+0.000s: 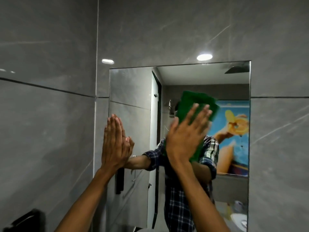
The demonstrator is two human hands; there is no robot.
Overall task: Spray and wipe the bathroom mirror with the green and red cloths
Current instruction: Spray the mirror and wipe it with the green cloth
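On mirror [130, 97]: right hand [185, 139] flat, pressing folded green cloth [195, 102]; left hand [113, 144] flat, empty, at mirror edge.

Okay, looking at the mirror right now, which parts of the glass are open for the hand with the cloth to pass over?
The rectangular wall mirror is open along its top strip, down its right side, and between the hands. The left hand lies flat at its left edge; the right hand presses the green cloth mid-glass.

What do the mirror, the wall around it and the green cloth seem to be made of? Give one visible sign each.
Mirror: glass, glossy, reflects the room. Wall: probably polished grey tile, with veining, grout lines, glare spots. Green cloth: soft fabric, likely microfibre, matte and folded.
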